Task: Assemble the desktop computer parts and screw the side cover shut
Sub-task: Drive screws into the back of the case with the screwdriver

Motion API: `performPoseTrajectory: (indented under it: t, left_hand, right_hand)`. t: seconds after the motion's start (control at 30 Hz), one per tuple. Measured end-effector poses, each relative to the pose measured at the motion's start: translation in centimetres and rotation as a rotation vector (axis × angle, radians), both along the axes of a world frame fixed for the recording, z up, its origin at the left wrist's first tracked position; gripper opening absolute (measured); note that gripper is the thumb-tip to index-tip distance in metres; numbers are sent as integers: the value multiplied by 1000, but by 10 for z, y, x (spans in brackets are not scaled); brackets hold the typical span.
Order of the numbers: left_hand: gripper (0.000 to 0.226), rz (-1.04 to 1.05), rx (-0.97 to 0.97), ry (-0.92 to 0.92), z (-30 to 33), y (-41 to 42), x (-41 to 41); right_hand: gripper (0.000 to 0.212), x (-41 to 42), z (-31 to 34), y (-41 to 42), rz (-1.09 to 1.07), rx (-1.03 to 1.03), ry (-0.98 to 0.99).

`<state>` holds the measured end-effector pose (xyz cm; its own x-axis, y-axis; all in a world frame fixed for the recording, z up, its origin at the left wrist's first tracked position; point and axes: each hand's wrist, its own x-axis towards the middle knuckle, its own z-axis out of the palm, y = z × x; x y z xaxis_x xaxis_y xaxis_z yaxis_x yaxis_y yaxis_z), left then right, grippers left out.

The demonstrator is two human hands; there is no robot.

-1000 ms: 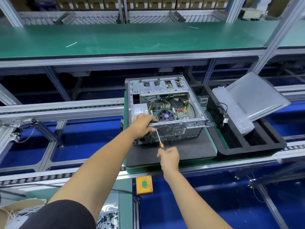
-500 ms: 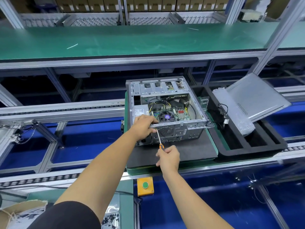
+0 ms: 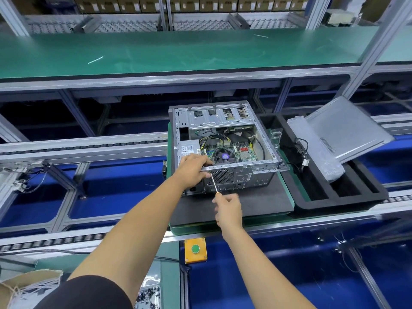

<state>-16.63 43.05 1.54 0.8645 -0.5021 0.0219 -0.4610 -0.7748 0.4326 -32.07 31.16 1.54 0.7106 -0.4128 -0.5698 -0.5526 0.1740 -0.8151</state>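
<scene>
An open desktop case (image 3: 225,128) lies on its side on a black foam pad (image 3: 249,204), with its motherboard and fan showing. My left hand (image 3: 192,167) grips the case's near top rail at the rear left corner. My right hand (image 3: 228,208) holds a screwdriver (image 3: 214,184) with an orange handle. Its thin shaft slants up to the rear panel just under my left hand. The grey side cover (image 3: 350,128) leans tilted over the black foam tray (image 3: 347,197) on the right.
A plastic bag (image 3: 316,148) and a loose cable (image 3: 301,150) lie in the tray. A yellow box with a green button (image 3: 195,249) sits on the near rail. A bag of small black screws (image 3: 149,295) lies at the bottom left. A green shelf (image 3: 178,50) runs behind.
My right hand has crept a little up and closer to the case with the screwdriver. My left hand stays on the rail.
</scene>
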Motion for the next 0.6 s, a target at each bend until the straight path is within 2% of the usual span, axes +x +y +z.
performPoseTrajectory:
  t: [0.1, 0.13, 0.17, 0.2, 0.3, 0.33, 0.37, 0.43, 0.5, 0.6]
  left_hand:
    - [41, 7, 2, 6, 0, -1, 0]
    - [40, 10, 2, 7, 0, -1, 0]
    - [40, 10, 1, 5, 0, -1, 0]
    - [40, 7, 2, 3, 0, 0, 0]
    - [40, 3, 2, -2, 0, 0, 1]
    - [40, 5, 3, -1, 0, -1, 0]
    - [41, 7, 5, 1, 0, -1, 0]
    - [41, 10, 8, 3, 0, -1, 0]
    - [40, 14, 12, 2, 0, -1, 0]
    - [40, 27, 11, 14, -1, -1, 1]
  right_hand:
    - [29, -5, -9, 5, 40, -524, -81]
    - [31, -6, -12, 6, 47, -626, -112]
    - [32, -5, -14, 5, 58, -628, -132]
    - [31, -3, -16, 4, 37, -465, -146]
    - [18, 2, -14, -5, -98, 399, -28]
    - [12, 2, -12, -8, -120, 585, 18]
    - [8, 2, -10, -10, -129, 688, 47]
    - [6, 1, -6, -13, -115, 713, 52]
    - [7, 1, -6, -12, -62, 461, 11]
    - [17, -4, -7, -4, 4, -252, -46]
